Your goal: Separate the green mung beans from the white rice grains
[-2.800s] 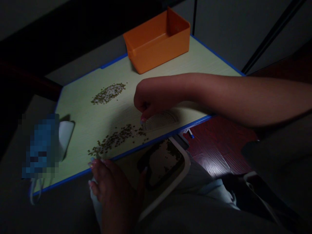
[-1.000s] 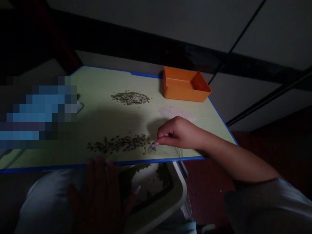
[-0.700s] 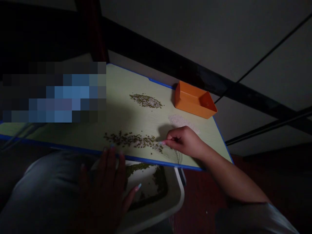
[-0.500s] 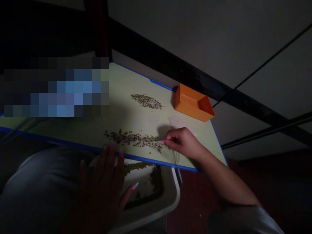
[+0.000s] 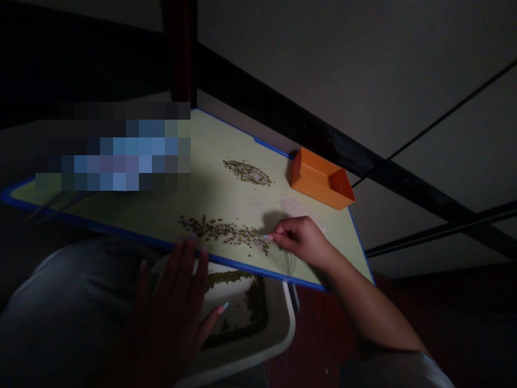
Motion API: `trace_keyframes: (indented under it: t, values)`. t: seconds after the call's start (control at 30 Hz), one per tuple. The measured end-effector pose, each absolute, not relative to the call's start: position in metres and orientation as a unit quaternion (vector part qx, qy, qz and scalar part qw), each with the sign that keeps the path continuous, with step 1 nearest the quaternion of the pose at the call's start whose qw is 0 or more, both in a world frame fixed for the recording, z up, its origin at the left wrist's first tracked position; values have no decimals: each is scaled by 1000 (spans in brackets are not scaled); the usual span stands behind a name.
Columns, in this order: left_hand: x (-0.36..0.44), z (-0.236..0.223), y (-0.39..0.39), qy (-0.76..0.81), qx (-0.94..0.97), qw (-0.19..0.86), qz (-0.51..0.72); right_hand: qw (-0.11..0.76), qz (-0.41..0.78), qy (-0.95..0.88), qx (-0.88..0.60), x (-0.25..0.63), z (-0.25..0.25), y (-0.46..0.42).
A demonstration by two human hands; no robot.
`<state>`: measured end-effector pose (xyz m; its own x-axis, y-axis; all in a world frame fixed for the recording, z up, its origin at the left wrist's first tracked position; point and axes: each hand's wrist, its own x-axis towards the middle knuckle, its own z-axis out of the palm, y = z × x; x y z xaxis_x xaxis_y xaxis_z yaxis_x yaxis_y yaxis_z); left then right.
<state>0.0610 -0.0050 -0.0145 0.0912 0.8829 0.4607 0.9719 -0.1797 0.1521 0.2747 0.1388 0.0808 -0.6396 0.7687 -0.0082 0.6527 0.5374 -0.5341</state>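
In the head view, my right hand (image 5: 301,237) is closed in a pinch on a clear curved plastic piece (image 5: 285,261), which looks like a protractor. It rests on the pale board (image 5: 161,207) at the right end of a strewn row of small green beans (image 5: 218,230) mixed with pale grains. My left hand (image 5: 177,285) reaches over the board's near edge with fingers straight and thumb apart, its fingertips just short of the row. Below it, partly hidden by the hand, a white basin (image 5: 290,318) holds more green beans.
Farther back lies a second pile of mixed beans and grains (image 5: 248,172). A pale grain pile (image 5: 299,210) is beyond my right hand, with an orange box (image 5: 319,180) behind it. A blurred-out patch (image 5: 133,145) covers the board's left. A wall stands behind.
The view has shifted slightly. Both hands keep nearly the same places and poses on the board, and the piles look the same.
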Motion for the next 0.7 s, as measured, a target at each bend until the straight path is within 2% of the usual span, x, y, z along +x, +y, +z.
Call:
trace_keyframes:
  t: [0.23,0.4,0.5,0.6,0.7]
  values:
    - [62,-17,-4,-630,-733,102,-234,128,284,-864,-396,270,78,138]
    - [61,-18,-3,-630,-732,111,-234,155,347,-836,-397,273,80,138]
    - [60,-18,-4,-628,-731,114,-239,118,397,-837,-357,278,83,140]
    - [60,-18,-5,-627,-733,115,-237,76,376,-864,-327,281,84,144]
    - [59,-18,-5,-625,-733,122,-239,85,323,-878,-344,281,81,147]
